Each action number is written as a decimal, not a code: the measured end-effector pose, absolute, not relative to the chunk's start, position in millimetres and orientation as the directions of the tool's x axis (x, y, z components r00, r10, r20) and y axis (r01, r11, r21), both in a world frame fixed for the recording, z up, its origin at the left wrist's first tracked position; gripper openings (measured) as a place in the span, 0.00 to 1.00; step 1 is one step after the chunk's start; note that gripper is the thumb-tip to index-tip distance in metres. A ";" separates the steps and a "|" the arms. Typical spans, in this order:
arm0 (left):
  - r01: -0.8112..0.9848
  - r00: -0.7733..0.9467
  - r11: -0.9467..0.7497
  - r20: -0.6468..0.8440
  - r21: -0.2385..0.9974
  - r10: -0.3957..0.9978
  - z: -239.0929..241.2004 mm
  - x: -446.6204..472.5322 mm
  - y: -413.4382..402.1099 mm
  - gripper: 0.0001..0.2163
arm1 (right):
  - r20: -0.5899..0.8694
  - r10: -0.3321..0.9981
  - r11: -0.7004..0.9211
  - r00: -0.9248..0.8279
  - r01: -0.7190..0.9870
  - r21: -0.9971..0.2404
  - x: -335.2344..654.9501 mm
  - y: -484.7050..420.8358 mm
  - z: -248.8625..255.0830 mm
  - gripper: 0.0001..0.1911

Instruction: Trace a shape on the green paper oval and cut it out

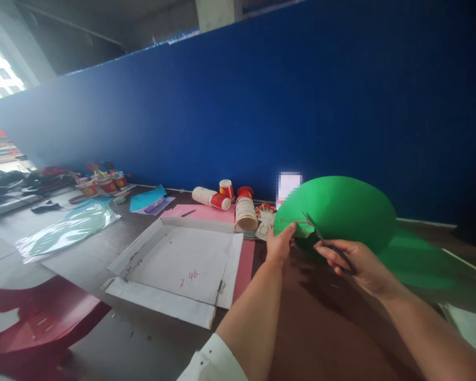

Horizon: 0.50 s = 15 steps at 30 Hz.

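Observation:
My left hand (278, 244) pinches the near left edge of a large green paper sheet (341, 209), which curves up off the brown table (309, 317). My right hand (351, 262) is closed round the handles of dark scissors (321, 235). The blades point up and left into the sheet's edge, close to my left thumb. Thin drawn lines show on the green paper near the blades.
A flattened white cardboard box (182, 264) lies to the left on pink paper (206, 212). Behind it stand paper cups (246, 211) and fallen red and white bottles (212, 198). A blue partition (301, 106) backs the table. A red plastic chair (35, 317) sits at lower left.

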<state>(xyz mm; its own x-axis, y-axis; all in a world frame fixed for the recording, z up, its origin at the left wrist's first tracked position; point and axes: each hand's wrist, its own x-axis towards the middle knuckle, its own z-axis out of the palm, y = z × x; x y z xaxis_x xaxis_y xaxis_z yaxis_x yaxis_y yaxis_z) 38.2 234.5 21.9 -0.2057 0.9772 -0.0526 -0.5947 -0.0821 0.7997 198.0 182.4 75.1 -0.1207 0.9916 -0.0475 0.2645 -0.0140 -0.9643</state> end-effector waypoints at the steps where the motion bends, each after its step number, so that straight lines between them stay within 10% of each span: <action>1: -0.595 -0.209 -0.085 -0.051 0.799 0.977 22.2 38.4 234.1 0.23 | -0.048 0.992 -0.015 -0.119 0.266 -0.964 197.8 182.3 75.3 0.30; 15: -0.594 -0.205 -0.117 -0.009 0.796 0.979 26.0 34.0 233.5 0.22 | -0.029 0.998 -0.013 -0.063 0.242 -0.970 203.5 188.1 63.4 0.29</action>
